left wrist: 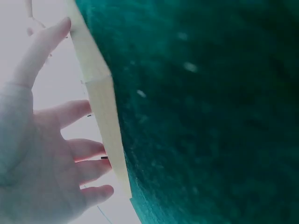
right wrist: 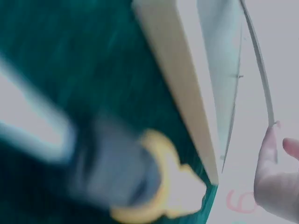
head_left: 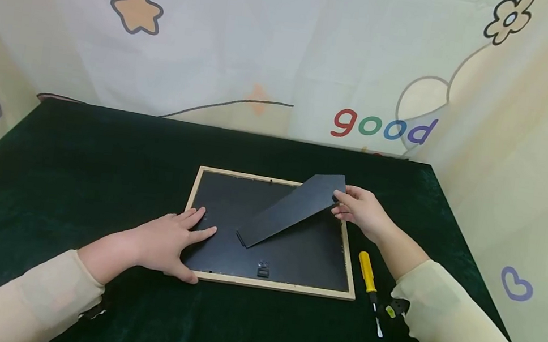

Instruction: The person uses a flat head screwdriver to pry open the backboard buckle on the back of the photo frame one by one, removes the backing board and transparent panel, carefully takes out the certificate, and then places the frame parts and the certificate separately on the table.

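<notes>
A picture frame [head_left: 270, 285] with a pale wooden rim lies on the dark green cloth, its black backing board [head_left: 229, 200] facing up. A black easel stand [head_left: 295, 210] rises at a slant from that board. My right hand [head_left: 364, 210] pinches the stand's upper right end between thumb and fingers. At the frame's left side, my left hand [head_left: 165, 243] rests with spread fingers over the rim and the board's edge. In the left wrist view, those fingers lie along the wooden rim [left wrist: 110, 121]. The right wrist view shows the stand's thin edge [right wrist: 261, 60] at the fingertips.
A yellow-handled screwdriver [head_left: 366, 271] lies on the cloth right of the frame, its blade toward the front. A small metal hanger [head_left: 263, 270] sits near the board's lower edge. Behind the table [head_left: 99, 172] hangs a printed curtain [head_left: 249, 37].
</notes>
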Available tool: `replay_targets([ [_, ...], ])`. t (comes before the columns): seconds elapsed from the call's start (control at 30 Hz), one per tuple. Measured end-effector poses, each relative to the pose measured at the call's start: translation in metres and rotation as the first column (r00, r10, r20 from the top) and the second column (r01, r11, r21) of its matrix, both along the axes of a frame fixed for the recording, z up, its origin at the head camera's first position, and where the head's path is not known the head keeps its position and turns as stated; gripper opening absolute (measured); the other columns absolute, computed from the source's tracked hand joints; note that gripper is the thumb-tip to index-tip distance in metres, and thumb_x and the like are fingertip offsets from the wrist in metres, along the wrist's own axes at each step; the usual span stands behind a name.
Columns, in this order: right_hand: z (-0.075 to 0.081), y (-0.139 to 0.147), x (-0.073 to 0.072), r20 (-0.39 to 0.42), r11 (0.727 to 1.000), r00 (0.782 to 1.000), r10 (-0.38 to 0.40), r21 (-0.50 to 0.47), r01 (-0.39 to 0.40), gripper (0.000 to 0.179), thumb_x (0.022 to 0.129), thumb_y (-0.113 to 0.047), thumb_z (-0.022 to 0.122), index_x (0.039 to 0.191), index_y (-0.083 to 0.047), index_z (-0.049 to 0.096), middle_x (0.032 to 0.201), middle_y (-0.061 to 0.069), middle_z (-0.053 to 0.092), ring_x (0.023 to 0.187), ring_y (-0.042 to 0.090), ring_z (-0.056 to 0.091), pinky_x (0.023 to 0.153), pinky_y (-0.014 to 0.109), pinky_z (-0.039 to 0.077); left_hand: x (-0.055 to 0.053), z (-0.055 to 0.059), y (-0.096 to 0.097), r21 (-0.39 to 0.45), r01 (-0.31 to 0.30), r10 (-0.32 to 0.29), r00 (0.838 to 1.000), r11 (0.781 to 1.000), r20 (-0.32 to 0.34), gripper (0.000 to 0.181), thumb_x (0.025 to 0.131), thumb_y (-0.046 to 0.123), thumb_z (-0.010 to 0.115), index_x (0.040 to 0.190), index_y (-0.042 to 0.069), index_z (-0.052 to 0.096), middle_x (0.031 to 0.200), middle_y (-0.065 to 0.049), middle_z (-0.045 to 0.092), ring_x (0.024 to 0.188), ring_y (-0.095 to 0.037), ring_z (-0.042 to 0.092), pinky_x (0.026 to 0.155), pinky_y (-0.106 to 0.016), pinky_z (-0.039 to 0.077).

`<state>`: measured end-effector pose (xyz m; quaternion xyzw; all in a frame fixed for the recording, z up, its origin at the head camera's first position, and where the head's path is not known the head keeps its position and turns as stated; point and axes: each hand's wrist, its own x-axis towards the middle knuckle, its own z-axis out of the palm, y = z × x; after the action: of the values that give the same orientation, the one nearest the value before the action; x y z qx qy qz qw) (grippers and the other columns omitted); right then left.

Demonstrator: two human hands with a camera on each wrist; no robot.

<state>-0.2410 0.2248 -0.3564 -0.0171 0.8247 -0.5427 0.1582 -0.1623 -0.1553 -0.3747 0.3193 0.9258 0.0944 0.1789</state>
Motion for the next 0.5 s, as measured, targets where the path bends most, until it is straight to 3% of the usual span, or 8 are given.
replay_targets([
  [0.1, 0.0, -0.007, 0.002, 0.032, 0.993, 0.999, -0.019, -0.115, 0.022, 0.039, 0.1, -0.024, 0.043, 0.126, 0.005, 0.042, 0.1, 0.013, 0.058, 0.085, 0.014, 0.064, 0.079, 0.022, 0.05, -0.003, 0.002, -0.002, 0.122, -0.077, 0.067, 0.994, 0.989, 0.086, 0.087, 0.078, 0.058, 0.064, 0.145, 0.01, 0.034, 0.151, -0.023, 0.017, 0.137, -0.039, 0.018, 0.105, -0.058, 0.021],
  [0.2, 0.001, -0.012, 0.004, 0.04, 0.984, 0.999, -0.033, -0.173, 0.039, 0.031, 0.101, -0.022, 0.041, 0.117, 0.004, 0.044, 0.091, 0.009, 0.059, 0.084, 0.01, 0.065, 0.079, 0.021, 0.05, -0.007, 0.006, -0.006, 0.276, -0.2, 0.151, 0.97, 0.94, 0.19, 0.082, 0.088, 0.049, 0.058, 0.146, 0.001, 0.026, 0.15, -0.024, 0.019, 0.135, -0.039, 0.023, 0.104, -0.055, 0.025],
  [0.3, 0.002, -0.014, 0.007, 0.047, 0.977, 0.997, -0.059, -0.204, 0.068, 0.029, 0.101, -0.021, 0.039, 0.117, 0.004, 0.044, 0.086, 0.005, 0.059, 0.083, 0.01, 0.065, 0.078, 0.019, 0.05, -0.011, 0.01, -0.009, 0.396, -0.329, 0.216, 0.928, 0.857, 0.303, 0.069, 0.097, 0.035, 0.047, 0.145, -0.006, 0.018, 0.148, -0.026, 0.021, 0.134, -0.039, 0.026, 0.103, -0.052, 0.029],
  [0.4, 0.002, -0.013, 0.007, 0.067, 0.968, 0.994, -0.085, -0.232, 0.098, 0.028, 0.102, -0.019, 0.038, 0.117, 0.003, 0.044, 0.083, 0.003, 0.061, 0.081, 0.01, 0.066, 0.077, 0.018, 0.05, -0.015, 0.011, -0.011, 0.465, -0.469, 0.26, 0.857, 0.751, 0.445, 0.059, 0.101, 0.026, 0.037, 0.145, -0.007, 0.014, 0.147, -0.028, 0.022, 0.134, -0.039, 0.026, 0.102, -0.052, 0.029],
  [0.5, 0.002, -0.012, 0.007, 0.076, 0.963, 0.993, -0.094, -0.246, 0.11, 0.025, 0.102, -0.019, 0.038, 0.114, 0.002, 0.044, 0.081, 0.001, 0.062, 0.08, 0.01, 0.066, 0.077, 0.018, 0.05, -0.018, 0.01, -0.012, 0.507, -0.569, 0.259, 0.79, 0.647, 0.557, 0.057, 0.102, 0.023, 0.033, 0.146, -0.006, 0.011, 0.148, -0.027, 0.02, 0.135, -0.038, 0.025, 0.104, -0.051, 0.027],
])
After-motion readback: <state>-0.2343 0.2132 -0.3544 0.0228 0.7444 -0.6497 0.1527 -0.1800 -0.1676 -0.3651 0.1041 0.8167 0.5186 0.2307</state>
